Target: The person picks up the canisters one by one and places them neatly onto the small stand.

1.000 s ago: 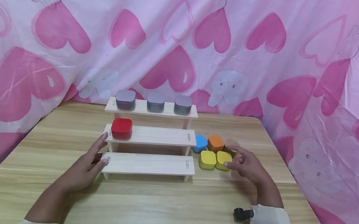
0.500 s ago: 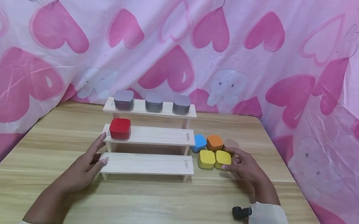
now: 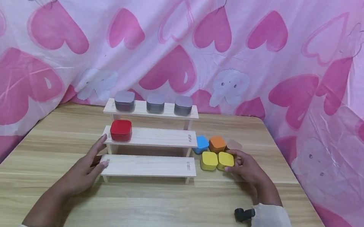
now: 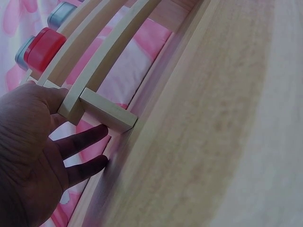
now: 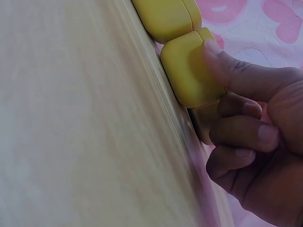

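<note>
My right hand (image 3: 247,170) pinches the right-hand yellow tin (image 3: 225,160), a small rounded-square box with a lid. In the right wrist view the thumb (image 5: 236,71) presses its near side, and the other fingers curl behind it. Another yellow tin (image 3: 209,161) stands directly left of it. My left hand (image 3: 81,171) rests against the left end of a three-step wooden shelf (image 3: 150,167), its fingers spread. The thumb tip touches the lowest board, and the index finger reaches up to the middle board. A red tin (image 3: 121,130) sits at that middle board's left end.
Three grey tins (image 3: 155,103) stand along the top board. Behind the yellow tins are an orange tin (image 3: 217,144), a blue tin (image 3: 201,144) beside the shelf, and a brownish tin (image 3: 234,146) partly hidden by the right hand. Pink heart-patterned cloth (image 3: 214,25) hangs behind the table.
My right hand has moved slightly left and closed its thumb and index finger onto the right-hand yellow tin. The left hand stays at the shelf end. The head view has shifted slightly.
</note>
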Available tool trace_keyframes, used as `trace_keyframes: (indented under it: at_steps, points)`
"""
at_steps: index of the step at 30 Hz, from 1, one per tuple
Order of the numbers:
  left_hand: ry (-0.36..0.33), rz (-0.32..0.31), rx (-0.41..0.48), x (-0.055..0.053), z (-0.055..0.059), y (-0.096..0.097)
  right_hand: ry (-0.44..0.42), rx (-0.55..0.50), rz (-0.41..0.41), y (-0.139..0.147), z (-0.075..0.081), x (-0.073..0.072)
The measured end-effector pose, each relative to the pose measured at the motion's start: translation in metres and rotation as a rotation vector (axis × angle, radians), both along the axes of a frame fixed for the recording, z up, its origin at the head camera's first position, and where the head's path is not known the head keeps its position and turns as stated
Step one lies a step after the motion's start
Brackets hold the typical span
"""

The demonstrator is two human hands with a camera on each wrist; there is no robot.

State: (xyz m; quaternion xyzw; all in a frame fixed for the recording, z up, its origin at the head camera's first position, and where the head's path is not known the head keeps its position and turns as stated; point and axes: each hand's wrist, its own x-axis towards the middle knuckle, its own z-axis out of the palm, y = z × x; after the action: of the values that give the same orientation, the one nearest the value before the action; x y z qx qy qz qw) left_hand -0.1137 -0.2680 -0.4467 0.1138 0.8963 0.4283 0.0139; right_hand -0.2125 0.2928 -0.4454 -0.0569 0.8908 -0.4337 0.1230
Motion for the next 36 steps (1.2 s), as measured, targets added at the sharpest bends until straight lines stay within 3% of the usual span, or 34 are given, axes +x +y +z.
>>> trace_keyframes:
  at_steps: [24,31,36]
  points:
    - [0.027,-0.007,0.003,0.002,0.001,0.0,0.002,0.03,0.0,-0.001,0.001,0.004]
    - [0.05,-0.02,0.009,0.003,0.001,0.001,0.003,0.017,-0.044,0.0,0.004,0.005]
    - [0.049,-0.024,0.001,0.002,0.0,0.0,0.05,-0.022,-0.054,0.002,0.009,0.008]
